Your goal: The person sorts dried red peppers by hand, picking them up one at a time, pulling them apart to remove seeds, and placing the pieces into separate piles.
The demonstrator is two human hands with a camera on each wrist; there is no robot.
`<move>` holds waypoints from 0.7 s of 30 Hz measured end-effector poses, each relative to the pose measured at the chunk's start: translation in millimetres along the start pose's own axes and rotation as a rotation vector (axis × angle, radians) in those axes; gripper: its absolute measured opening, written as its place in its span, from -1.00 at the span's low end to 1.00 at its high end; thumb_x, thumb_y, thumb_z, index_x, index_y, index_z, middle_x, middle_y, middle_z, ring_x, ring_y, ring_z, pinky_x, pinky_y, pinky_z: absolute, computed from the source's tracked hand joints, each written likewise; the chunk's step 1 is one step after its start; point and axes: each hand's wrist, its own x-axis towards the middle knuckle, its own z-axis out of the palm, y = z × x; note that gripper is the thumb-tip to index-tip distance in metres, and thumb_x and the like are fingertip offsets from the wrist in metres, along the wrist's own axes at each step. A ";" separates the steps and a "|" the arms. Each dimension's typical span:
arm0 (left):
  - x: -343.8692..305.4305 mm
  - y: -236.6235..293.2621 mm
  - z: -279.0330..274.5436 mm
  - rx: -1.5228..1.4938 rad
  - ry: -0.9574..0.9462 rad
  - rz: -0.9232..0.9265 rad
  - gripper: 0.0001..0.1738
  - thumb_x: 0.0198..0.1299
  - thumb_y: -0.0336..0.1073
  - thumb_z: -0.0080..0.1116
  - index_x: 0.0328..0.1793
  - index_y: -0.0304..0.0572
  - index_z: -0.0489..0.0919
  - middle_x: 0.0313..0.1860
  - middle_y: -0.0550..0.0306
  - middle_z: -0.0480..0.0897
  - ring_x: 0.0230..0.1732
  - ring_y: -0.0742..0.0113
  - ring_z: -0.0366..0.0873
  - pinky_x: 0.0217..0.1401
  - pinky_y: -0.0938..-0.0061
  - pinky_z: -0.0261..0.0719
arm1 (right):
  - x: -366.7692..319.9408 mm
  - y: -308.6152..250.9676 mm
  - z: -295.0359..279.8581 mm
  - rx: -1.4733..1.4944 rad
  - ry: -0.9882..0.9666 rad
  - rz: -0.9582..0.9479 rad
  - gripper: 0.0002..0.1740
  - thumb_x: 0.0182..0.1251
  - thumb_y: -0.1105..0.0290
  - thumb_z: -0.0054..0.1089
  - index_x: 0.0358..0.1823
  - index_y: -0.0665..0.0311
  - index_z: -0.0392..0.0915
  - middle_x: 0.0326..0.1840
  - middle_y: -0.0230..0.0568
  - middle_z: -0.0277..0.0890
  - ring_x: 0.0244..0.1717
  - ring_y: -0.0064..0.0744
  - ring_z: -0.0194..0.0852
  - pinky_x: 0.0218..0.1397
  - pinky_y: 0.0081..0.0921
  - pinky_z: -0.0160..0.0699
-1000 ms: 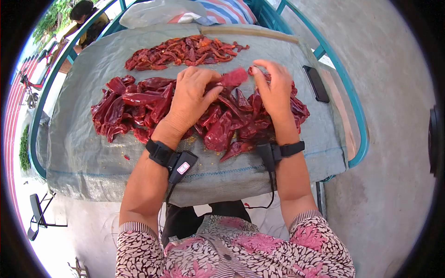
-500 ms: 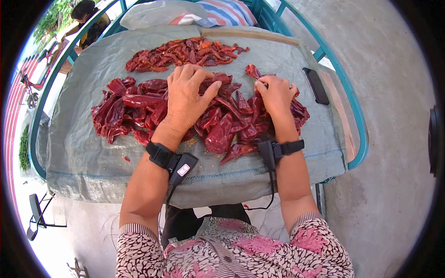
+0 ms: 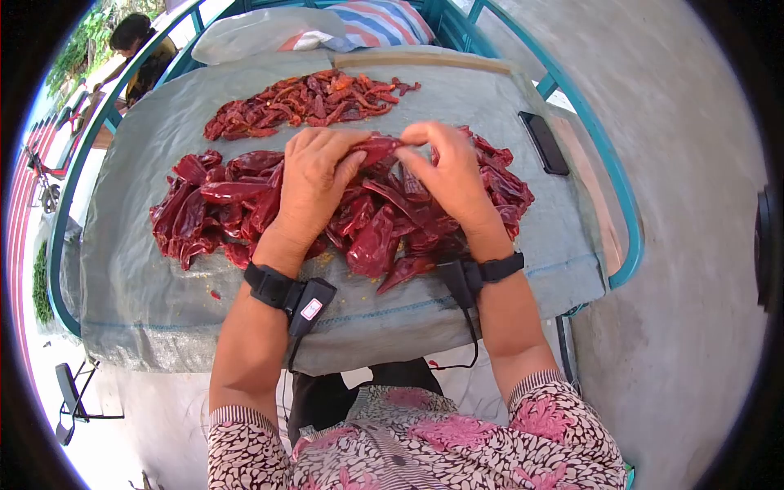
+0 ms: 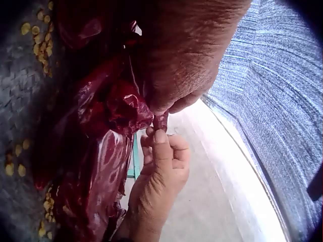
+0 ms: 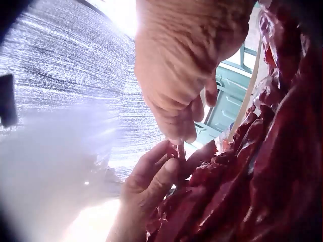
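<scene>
Over the middle of a heap of large dried red chili peppers (image 3: pixel 371 245), both hands meet at one pepper (image 3: pixel 377 150). My left hand (image 3: pixel 314 175) holds its body, fingers curled round it. With thumb and fingertips, my right hand (image 3: pixel 449 171) pinches the end on the right. In the left wrist view the pinched end of the pepper (image 4: pixel 160 122) shows between the two hands. The right wrist view has the same end close beside the heap, fingertips of both hands right at it. Most of the pepper's body is hidden by the left hand there.
Behind lies a second heap of smaller, lighter red pepper pieces (image 3: pixel 314 102). A black phone (image 3: pixel 543 143) is at the right, inside a teal rail (image 3: pixel 625 220). Grey woven sheet (image 3: pixel 131 286) covers the surface. A striped bag (image 3: pixel 380 24) lies at the back; another person (image 3: pixel 143 53) is far left.
My right hand was over the right part of the heap half a second ago; it has moved left to the pepper in my left hand. The head view has shifted slightly.
</scene>
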 end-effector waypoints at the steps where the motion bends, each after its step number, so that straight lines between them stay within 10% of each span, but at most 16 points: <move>1: 0.4 -0.1 -1.6 -0.003 0.000 -0.036 -0.56 0.22 -0.29 0.45 0.25 0.06 0.70 0.03 0.16 0.74 0.14 0.06 0.60 0.27 0.15 0.45 | 0.9 7.4 2.0 -0.072 0.075 -0.031 -0.76 0.30 0.32 0.42 -0.03 0.12 0.67 -0.20 -0.21 0.73 -0.05 -0.06 0.67 0.21 -0.07 0.46; 4: 0.4 2.5 0.3 -0.013 0.052 -0.069 -0.58 0.23 -0.29 0.46 0.23 0.02 0.70 -0.01 0.12 0.73 0.08 0.04 0.60 0.19 0.19 0.49 | -4.3 37.2 -15.1 -0.480 0.204 0.290 -0.63 0.34 0.21 0.38 0.14 0.07 0.67 -0.03 -0.15 0.77 0.15 -0.06 0.64 0.43 0.11 0.27; 8: 0.8 1.5 3.9 -0.023 0.104 -0.028 -0.54 0.20 -0.27 0.48 0.25 -0.02 0.69 0.05 0.10 0.71 0.13 0.02 0.58 0.22 0.17 0.49 | -17.3 52.4 -21.4 -0.818 -0.195 0.705 -0.54 0.32 0.13 0.37 0.23 0.03 0.67 0.12 -0.16 0.76 0.36 -0.03 0.52 0.60 0.45 -0.11; 14: -0.7 1.4 1.5 -0.045 0.023 0.002 -0.62 0.22 -0.29 0.46 0.18 -0.03 0.72 0.10 0.10 0.70 0.20 0.00 0.56 0.33 0.11 0.46 | -15.2 50.7 -18.5 -0.681 -0.208 0.614 -0.78 0.40 0.21 0.31 0.01 -0.05 0.79 0.04 -0.25 0.78 0.27 -0.08 0.59 0.58 0.41 -0.07; 21: -0.5 4.0 -0.4 -0.066 -0.030 0.012 -0.61 0.18 -0.29 0.47 0.16 -0.01 0.74 0.07 0.13 0.71 0.21 0.00 0.54 0.35 0.10 0.44 | -6.2 47.0 -13.2 -0.139 0.229 0.269 -0.86 0.35 0.35 0.43 -0.11 0.14 0.77 -0.15 -0.18 0.77 -0.09 -0.16 0.72 0.10 -0.19 0.58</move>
